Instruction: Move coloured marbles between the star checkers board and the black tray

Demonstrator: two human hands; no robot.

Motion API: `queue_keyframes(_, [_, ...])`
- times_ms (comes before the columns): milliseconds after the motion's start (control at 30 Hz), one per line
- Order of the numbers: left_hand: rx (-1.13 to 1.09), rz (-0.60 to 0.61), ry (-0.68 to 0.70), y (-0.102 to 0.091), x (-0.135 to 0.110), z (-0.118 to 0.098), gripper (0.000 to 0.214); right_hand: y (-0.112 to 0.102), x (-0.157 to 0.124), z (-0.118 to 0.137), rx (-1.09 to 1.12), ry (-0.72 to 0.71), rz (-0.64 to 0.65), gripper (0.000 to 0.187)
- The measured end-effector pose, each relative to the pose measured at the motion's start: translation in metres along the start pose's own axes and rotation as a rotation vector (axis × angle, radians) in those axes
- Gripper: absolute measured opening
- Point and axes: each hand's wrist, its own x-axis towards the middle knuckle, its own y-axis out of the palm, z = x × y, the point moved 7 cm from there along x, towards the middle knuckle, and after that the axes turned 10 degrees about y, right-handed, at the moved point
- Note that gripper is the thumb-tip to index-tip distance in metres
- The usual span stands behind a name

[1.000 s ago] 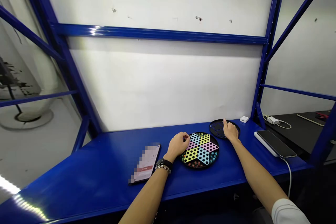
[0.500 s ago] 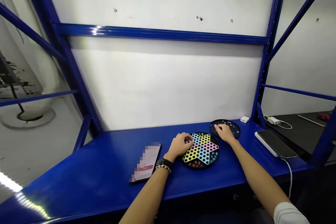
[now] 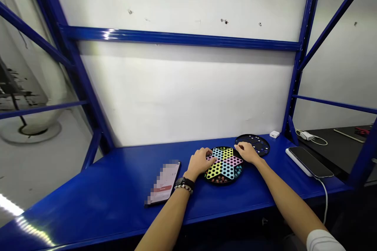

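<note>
A round black Chinese checkers board [image 3: 227, 166] with a yellow, pink and light blue star of holes lies on the blue table. Small coloured pieces sit in the pockets around its rim. Over the board's left side rests my left hand [image 3: 201, 162], its thumb and curled fingers apart with a gap between them. My right hand [image 3: 247, 152] is at the board's upper right edge, fingertips pinched together; whatever they hold, if anything, is too small to make out. Behind that hand is a round black tray [image 3: 260, 141] with small light and blue pieces in it.
A phone [image 3: 163, 182] with a lit screen lies left of my left forearm. On the right a dark phone [image 3: 310, 160] rests on a white block with a cable. A small white box [image 3: 274, 134] stands at the back, beside the blue frame post [image 3: 294, 78].
My right hand has moved left and slightly down from the black tray to the board's edge. The board has shifted slightly up and left. My left hand has stayed almost in place.
</note>
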Motion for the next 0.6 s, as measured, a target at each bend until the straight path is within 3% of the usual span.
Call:
queue_keyframes(100, [0.018,-0.008,0.013,-0.001,-0.002,-0.003,0.037,0.007,-0.001,0.002,-0.035,-0.037,0.032,0.032])
queue_keyframes(333, [0.078,0.055,0.002,0.007,-0.002,0.001,0.051,0.010,-0.004,0.003,-0.084,-0.019,0.068,0.031])
queue_keyframes(600, [0.121,0.126,0.014,0.014,-0.003,0.004,0.060,0.011,-0.006,0.010,-0.023,-0.098,0.078,0.020])
